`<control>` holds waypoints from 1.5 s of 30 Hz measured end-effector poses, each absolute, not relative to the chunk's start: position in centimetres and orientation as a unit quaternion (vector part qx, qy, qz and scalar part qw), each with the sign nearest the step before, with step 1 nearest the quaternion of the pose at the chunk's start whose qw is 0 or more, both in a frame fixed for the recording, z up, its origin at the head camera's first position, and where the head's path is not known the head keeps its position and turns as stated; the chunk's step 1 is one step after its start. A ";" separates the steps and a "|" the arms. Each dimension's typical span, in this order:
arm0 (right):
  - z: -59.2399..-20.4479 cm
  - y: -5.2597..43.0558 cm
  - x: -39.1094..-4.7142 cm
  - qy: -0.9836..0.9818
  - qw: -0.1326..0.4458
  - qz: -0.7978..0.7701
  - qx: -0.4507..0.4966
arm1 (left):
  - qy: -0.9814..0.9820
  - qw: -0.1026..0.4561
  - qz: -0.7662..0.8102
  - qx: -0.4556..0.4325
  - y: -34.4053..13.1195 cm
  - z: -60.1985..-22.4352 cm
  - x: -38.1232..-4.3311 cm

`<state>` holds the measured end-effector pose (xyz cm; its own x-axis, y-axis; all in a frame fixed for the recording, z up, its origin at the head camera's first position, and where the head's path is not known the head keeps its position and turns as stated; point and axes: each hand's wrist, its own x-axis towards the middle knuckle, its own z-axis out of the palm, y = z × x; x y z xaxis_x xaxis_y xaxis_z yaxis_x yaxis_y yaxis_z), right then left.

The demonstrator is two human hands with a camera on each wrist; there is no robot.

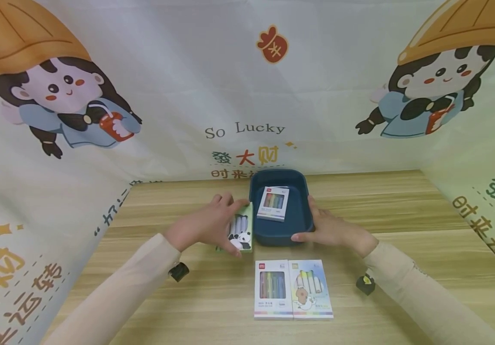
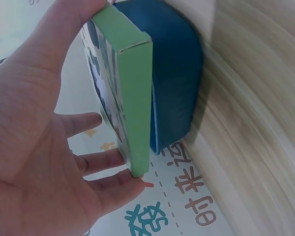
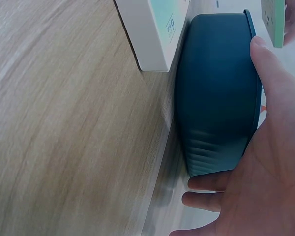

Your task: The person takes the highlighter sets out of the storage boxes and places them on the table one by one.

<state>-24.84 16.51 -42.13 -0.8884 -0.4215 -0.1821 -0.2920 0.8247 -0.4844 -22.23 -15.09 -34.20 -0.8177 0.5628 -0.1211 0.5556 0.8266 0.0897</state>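
Note:
My left hand (image 1: 208, 223) grips a green box of markers (image 1: 241, 239) with pandas on its front, thumb at one edge and fingers at the opposite one. It is raised at the left side of a dark blue plastic bin (image 1: 278, 240). Seen from the left wrist, the green box (image 2: 136, 103) stands on edge within the hand. My right hand (image 1: 333, 229) holds the bin at its near right corner. In the right wrist view the thumb lies along the rim and the fingers touch the side wall. Inside the bin lies a white box of colored pens (image 1: 273, 213).
Two more boxes lie side by side in front of the bin: a white pen box (image 1: 272, 287) and a pale one with cartoon animals (image 1: 309, 292). Wood-grain tabletop (image 1: 372, 201) surrounds them. A printed cloth (image 1: 325, 120) hangs behind and along both sides.

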 end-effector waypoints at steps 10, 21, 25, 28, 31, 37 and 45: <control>-42.1 16.5 -24.9 0.944 0.144 -0.228 -0.192 | 0.954 0.068 0.027 0.291 -15.5 -34.4 -21.3; -41.7 16.5 -24.5 0.944 0.147 -0.226 -0.191 | 0.953 0.055 0.025 0.297 -15.8 -35.0 -20.7; -41.7 16.4 -24.5 0.944 0.149 -0.224 -0.189 | 0.952 0.060 0.027 0.297 -15.8 -35.2 -20.3; -41.7 16.4 -24.6 0.945 0.149 -0.223 -0.189 | 0.952 0.059 0.028 0.298 -15.8 -35.4 -20.1; -41.8 16.5 -24.6 0.945 0.148 -0.221 -0.188 | 0.952 0.057 0.030 0.300 -15.8 -35.5 -19.7; -41.9 16.4 -24.7 0.945 0.151 -0.224 -0.185 | 0.954 0.062 0.032 0.292 -15.8 -35.7 -19.1; -41.9 16.4 -24.7 0.945 0.154 -0.224 -0.182 | 0.954 0.072 0.041 0.288 -15.9 -36.2 -18.3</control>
<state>-24.75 16.41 -41.92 -0.8861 -0.4133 -0.2097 -0.2752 0.8334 -0.4793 -18.31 -15.86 -36.18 -0.8236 0.5557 -0.1134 0.5438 0.8306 0.1199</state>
